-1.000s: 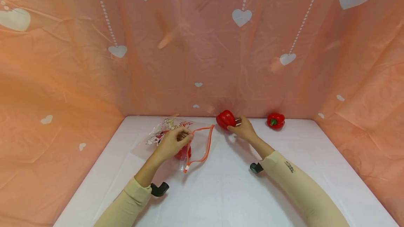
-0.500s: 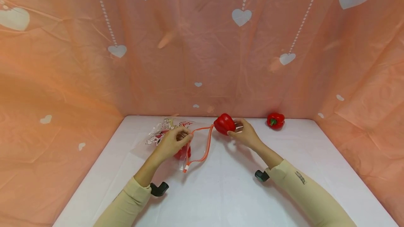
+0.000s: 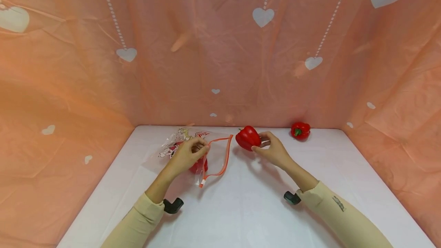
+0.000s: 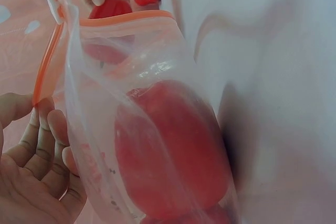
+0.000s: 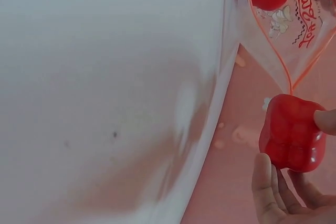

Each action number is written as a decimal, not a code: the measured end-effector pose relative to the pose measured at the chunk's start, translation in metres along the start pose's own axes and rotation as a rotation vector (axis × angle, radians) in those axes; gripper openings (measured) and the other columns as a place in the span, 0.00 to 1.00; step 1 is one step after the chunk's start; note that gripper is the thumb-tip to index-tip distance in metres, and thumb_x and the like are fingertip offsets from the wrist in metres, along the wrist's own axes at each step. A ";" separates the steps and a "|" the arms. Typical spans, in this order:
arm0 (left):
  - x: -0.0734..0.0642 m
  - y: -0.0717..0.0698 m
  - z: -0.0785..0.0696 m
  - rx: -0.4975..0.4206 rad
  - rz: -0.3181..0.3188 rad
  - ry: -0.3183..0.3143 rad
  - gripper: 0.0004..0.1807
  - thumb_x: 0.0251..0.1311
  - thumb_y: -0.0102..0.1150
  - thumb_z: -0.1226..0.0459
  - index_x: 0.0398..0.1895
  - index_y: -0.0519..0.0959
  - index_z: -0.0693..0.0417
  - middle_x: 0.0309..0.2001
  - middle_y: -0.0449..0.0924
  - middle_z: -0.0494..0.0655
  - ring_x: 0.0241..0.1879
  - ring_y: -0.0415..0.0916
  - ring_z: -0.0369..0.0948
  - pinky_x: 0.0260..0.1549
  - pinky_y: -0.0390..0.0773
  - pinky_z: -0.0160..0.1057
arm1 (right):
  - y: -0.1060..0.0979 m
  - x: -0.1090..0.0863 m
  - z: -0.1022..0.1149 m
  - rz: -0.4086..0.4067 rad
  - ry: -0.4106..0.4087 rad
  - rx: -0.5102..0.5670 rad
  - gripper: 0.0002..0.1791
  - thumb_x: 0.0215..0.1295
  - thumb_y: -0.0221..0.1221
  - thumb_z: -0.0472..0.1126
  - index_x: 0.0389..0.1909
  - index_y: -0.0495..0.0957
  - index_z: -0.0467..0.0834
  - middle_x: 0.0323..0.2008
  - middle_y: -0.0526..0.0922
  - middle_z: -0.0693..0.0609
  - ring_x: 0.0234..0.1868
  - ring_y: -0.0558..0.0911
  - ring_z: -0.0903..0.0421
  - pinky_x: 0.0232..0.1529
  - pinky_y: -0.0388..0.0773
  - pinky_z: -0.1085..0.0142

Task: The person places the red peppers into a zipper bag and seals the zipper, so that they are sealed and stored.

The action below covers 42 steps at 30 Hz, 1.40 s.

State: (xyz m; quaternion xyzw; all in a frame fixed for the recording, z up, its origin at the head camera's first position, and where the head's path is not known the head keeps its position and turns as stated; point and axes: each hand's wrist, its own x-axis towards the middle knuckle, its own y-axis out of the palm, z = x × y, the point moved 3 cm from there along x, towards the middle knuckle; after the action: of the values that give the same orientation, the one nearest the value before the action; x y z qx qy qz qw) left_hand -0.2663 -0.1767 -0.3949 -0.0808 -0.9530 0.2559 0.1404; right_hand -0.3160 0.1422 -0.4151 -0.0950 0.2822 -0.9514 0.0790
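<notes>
My left hand [image 3: 187,156] pinches the orange zip edge of a clear plastic zip bag [image 3: 217,160], and the bag's mouth gapes toward the right. Inside the bag lies a red bell pepper [image 4: 168,150], seen through the plastic, with more red below it in the left wrist view. Just right of the mouth, my right hand [image 3: 273,150] grips another red bell pepper [image 3: 248,138] between thumb and fingers, raised above the table. In the right wrist view this held pepper [image 5: 294,132] shows its lobed end, close to the bag's orange rim [image 5: 289,74].
One more red bell pepper [image 3: 301,131], its green stem facing me, rests at the back right of the white table [image 3: 248,209]. A peach curtain [image 3: 220,60] with white hearts hangs behind the table's far edge and along both sides.
The right hand has brought its pepper slightly nearer to me and turned it, after a short shift toward the bag and back. The left hand and bag have stayed nearly still.
</notes>
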 end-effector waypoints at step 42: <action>0.000 -0.003 0.000 0.010 -0.006 -0.022 0.07 0.74 0.67 0.60 0.48 0.84 0.54 0.37 0.85 0.45 0.39 0.80 0.42 0.39 0.80 0.38 | 0.042 -0.034 0.027 0.121 -0.105 0.095 0.29 0.65 0.74 0.37 0.63 0.74 0.34 0.57 0.82 0.39 0.50 0.83 0.44 0.45 0.82 0.63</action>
State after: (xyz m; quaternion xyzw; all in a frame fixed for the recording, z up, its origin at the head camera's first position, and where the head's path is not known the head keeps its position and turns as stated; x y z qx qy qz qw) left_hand -0.2662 -0.1795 -0.3936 -0.0747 -0.9534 0.2612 0.1313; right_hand -0.2732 0.1002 -0.4202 -0.1235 0.2375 -0.9509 0.1552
